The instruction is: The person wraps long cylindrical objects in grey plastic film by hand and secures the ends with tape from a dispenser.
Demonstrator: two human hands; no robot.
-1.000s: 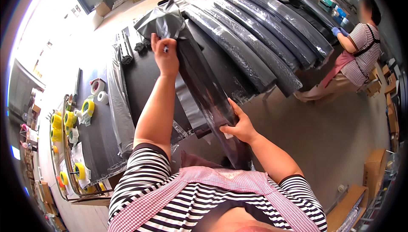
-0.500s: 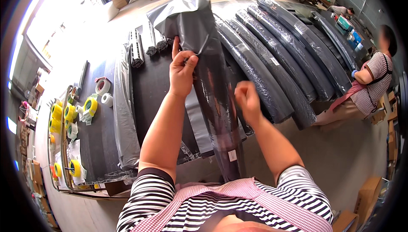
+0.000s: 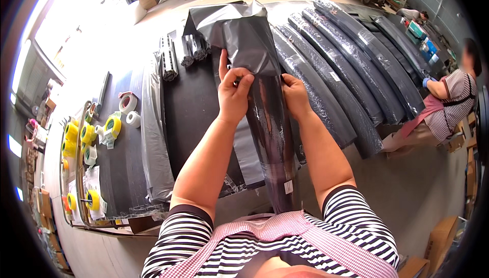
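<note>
A grey plastic bag [image 3: 248, 36] covers the far end of a long dark roll [image 3: 270, 135], which is wrapped in clear film and slants toward my body. At the left edge of the bag's mouth, my left hand [image 3: 233, 92] pinches the plastic between thumb and bent finger, its index finger pointing up along the bag. Across the roll, my right hand [image 3: 295, 94] is closed on the bag's right edge at about the same height. A white label [image 3: 289, 187] shows near the roll's close end.
Several film-wrapped rolls [image 3: 331, 79] lie side by side on the right. Yellow tape rolls [image 3: 87, 134] hang on a metal rack [image 3: 81, 176] at left, near a loose tape roll [image 3: 113, 124]. Another person [image 3: 448, 94] stands at right. Cardboard boxes [image 3: 440, 234] sit on the floor.
My right hand has come up from beside the roll and taken hold of the bag's right edge. My left hand keeps its pinch. The bag's mouth is spread flatter across the roll.
</note>
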